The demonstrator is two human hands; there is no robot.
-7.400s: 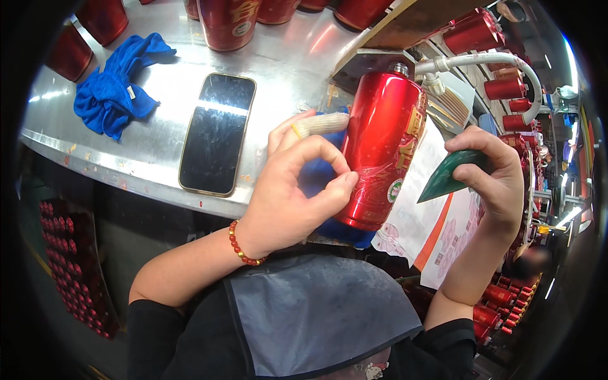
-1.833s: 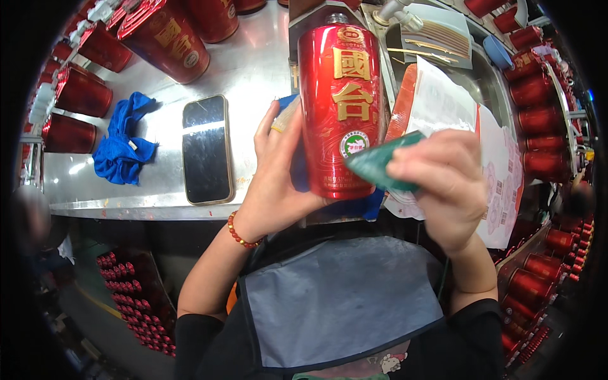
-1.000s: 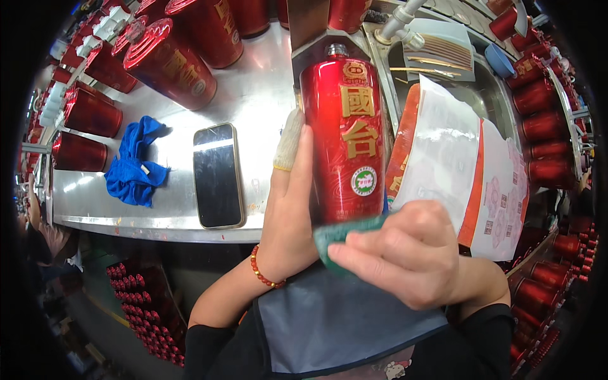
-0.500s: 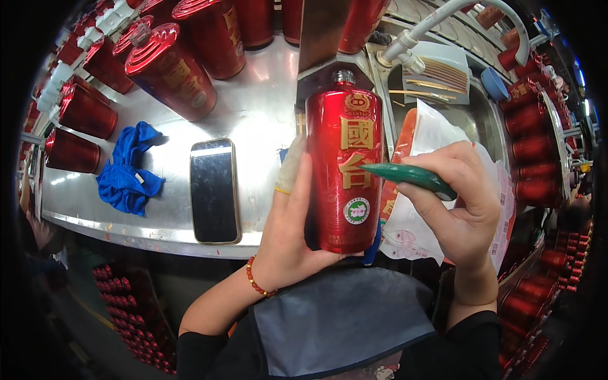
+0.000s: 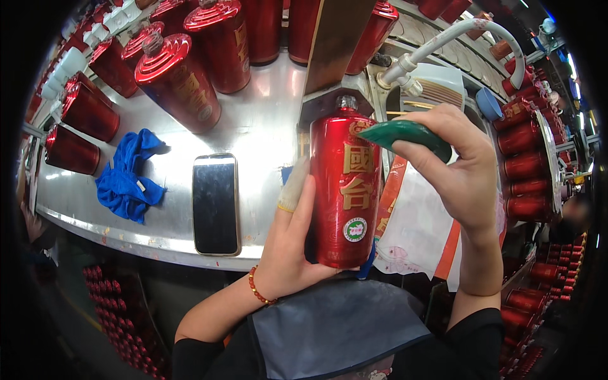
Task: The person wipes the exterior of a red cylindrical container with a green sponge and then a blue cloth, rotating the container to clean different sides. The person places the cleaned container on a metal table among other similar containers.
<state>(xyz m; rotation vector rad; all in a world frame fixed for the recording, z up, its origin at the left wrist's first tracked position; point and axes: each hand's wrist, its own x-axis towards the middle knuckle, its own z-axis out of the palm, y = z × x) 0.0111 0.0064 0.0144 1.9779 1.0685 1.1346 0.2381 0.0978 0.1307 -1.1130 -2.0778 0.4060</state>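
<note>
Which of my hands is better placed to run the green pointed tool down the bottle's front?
Probably your right hand: it pinches the green pointed tool, tip at the bottle's upper front. Your left hand is occupied, bracing the red bottle along its left side and base.

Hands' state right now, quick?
Left hand: holding the glossy red bottle with gold lettering, along its left side and base.
Right hand: closed, pinching the smooth green pointed tool between thumb and fingers.
</note>
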